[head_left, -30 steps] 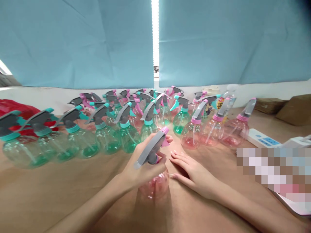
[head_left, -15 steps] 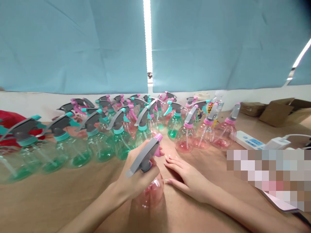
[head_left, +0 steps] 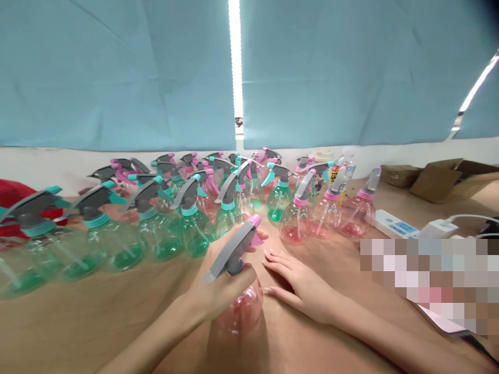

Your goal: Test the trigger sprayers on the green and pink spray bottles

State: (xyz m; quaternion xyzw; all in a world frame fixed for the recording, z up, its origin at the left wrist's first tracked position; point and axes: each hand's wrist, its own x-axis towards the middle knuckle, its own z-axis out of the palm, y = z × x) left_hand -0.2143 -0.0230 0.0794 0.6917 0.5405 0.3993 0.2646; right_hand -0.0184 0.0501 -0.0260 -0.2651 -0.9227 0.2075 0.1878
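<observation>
A round pink spray bottle (head_left: pixel 242 310) with a grey and pink trigger head stands upright on the brown table (head_left: pixel 163 322). My left hand (head_left: pixel 220 278) is wrapped round its neck, below the head; the fingers on the far side are partly hidden. To the right of the bottle, my right hand (head_left: pixel 298 283) lies on the table with its fingers apart and nothing in it. Green spray bottles (head_left: pixel 198 234) form a row beyond and left of my left hand. Several pink ones (head_left: pixel 295 226) stand beyond my right hand.
More spray bottles crowd the back by the wall. At the right are a white power strip (head_left: pixel 395 226) with a plug, an open cardboard box (head_left: pixel 436 182) and a pixelated flat object. Red material (head_left: pixel 19 200) lies far left.
The fingers of my left hand near the pink trigger have shifted slightly, and the trigger sits a little further out from the bottle. My right hand stays in place. The view has turned slightly right.
</observation>
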